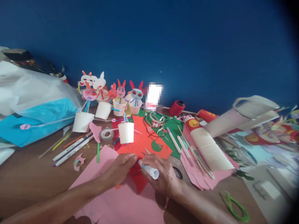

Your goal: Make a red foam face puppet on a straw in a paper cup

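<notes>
My right hand [161, 174] is closed around a white glue-stick-like tube [151, 171], whose tip points toward a small red paper piece [137, 179]. My left hand [122, 169] pinches that red piece at its left edge, fingers pressed together. Beneath both hands lies a large pink paper sheet [112, 202]. Just beyond them spreads orange-red paper [140, 140], with scissors [146, 151] partly showing. A white paper cup [126, 133] stands on the red paper.
Cups with rabbit-faced paper figures [121, 92] line the back. Markers [72, 149] and a tape roll [107, 134] lie left. A stack of white cups [211, 149], a tilted pitcher [224, 123] and green-handled scissors [237, 207] are at the right. A blue wall [149, 40] stands behind.
</notes>
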`<action>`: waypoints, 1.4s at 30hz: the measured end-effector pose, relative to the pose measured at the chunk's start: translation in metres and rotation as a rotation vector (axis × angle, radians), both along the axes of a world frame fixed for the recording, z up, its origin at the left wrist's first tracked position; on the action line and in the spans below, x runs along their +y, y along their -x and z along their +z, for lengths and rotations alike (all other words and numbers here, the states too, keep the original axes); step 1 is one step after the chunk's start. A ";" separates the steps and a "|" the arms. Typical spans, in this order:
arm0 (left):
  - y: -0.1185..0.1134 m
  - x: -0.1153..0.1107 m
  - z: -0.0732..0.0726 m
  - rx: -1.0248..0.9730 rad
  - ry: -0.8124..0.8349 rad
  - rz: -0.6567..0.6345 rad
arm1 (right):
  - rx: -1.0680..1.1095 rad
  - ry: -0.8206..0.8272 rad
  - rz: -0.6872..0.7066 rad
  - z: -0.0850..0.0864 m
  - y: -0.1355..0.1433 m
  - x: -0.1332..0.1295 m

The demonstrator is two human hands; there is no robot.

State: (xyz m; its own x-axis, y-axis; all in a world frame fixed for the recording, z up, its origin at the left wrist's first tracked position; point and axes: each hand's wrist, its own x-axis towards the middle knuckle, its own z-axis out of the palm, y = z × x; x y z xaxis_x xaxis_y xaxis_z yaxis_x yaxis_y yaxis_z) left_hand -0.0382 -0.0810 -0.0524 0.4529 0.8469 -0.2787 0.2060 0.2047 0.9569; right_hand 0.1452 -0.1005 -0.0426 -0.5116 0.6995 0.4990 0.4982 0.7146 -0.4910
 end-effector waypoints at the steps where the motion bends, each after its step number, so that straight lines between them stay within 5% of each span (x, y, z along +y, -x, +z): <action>1: -0.001 -0.001 0.001 0.005 0.004 -0.005 | 0.003 -0.011 -0.005 0.001 0.000 0.001; 42: -0.001 0.000 0.009 0.078 0.019 0.050 | -0.031 -0.027 -0.038 -0.005 -0.005 0.001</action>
